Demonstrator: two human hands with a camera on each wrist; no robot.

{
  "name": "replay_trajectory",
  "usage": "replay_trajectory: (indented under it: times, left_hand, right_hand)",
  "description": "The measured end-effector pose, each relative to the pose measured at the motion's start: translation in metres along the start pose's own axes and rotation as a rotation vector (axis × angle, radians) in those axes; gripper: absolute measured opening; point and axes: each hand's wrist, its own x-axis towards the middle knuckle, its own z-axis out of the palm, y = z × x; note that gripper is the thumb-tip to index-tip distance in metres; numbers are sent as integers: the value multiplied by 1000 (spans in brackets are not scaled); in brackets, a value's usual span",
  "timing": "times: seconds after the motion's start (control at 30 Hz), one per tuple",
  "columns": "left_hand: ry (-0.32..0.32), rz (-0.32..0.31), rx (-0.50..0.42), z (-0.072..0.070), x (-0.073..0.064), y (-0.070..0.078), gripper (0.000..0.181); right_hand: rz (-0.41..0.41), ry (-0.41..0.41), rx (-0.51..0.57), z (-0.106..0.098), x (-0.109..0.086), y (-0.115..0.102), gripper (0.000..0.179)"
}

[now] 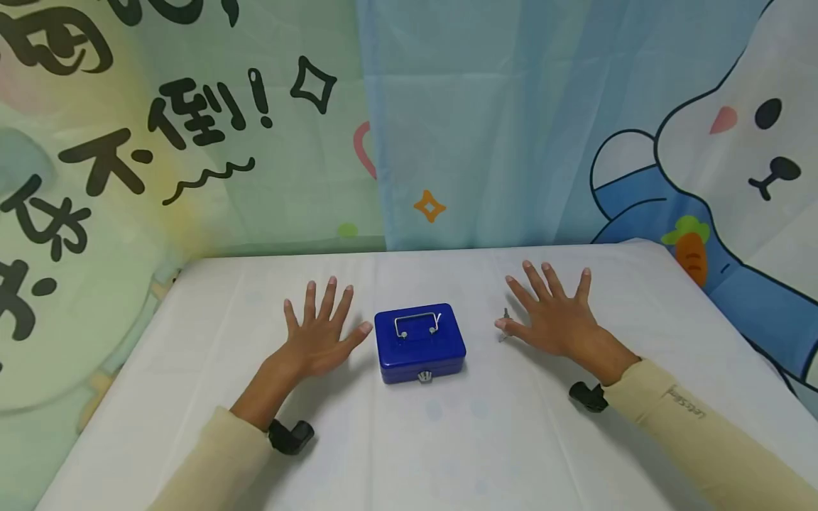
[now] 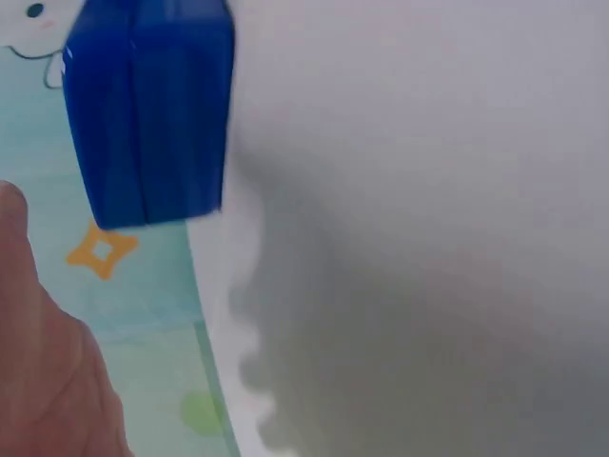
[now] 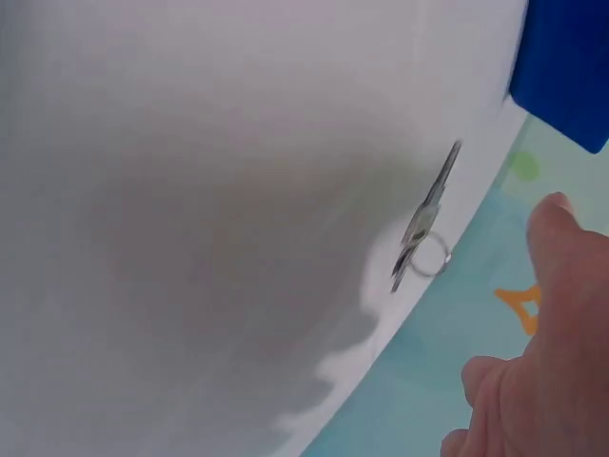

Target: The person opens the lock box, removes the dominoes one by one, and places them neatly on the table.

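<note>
Near the middle of the desk (image 1: pixel 447 447), between both hands: a small blue box (image 1: pixel 420 345), lid down, with a thin wire handle (image 1: pixel 415 316) on top and a silvery lock (image 1: pixel 424 376) on the front. Just left of it, the left hand (image 1: pixel 319 341), fingers straight and spread, grasping nothing, thumb tip close to the side of the box. Farther off on the other side, the right hand (image 1: pixel 557 318), likewise spread and released. By its thumb, keys (image 3: pixel 422 221) with a small ring (image 3: pixel 433 255), partly covered in the head view, plainly visible on the desk in the right wrist view. Farther out, beige sleeves (image 1: pixel 696 433), dark lettering on the right one, a black device (image 1: pixel 290 437) at each wrist. Behind the desk, printed fabric (image 1: pixel 466 128): black characters at left, an orange star (image 1: pixel 429 206) mid-way, a white cartoon animal (image 1: pixel 716 156) and a carrot (image 1: pixel 691 257) at right.
</note>
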Motion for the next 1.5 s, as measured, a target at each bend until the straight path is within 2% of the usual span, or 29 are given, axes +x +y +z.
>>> replay_trajectory:
  times: [0.23,0.4,0.67,0.83,1.17,1.37,1.5]
  left_hand:
    - [-4,97,-182,3,-1,17,83]
    - [-34,153,-259,9,-1,22,82]
    - [-114,166,-357,16,-1,28,86]
    - [-167,161,-440,16,-2,30,96]
    - [-188,192,-503,17,-1,31,121]
    - [-139,232,-516,14,3,32,123]
    - [-152,273,-496,11,6,32,119]
  right_hand:
    - [-14,-5,31,1,1,-12,88]
    - [-6,-24,84,2,1,-17,86]
    - [-23,-54,110,7,-1,-16,83]
    - [-15,-57,125,8,0,-16,81]
    - [42,-93,151,4,2,-22,60]
    - [68,-81,201,0,4,-23,41]
    - [96,-82,221,1,7,-24,33]
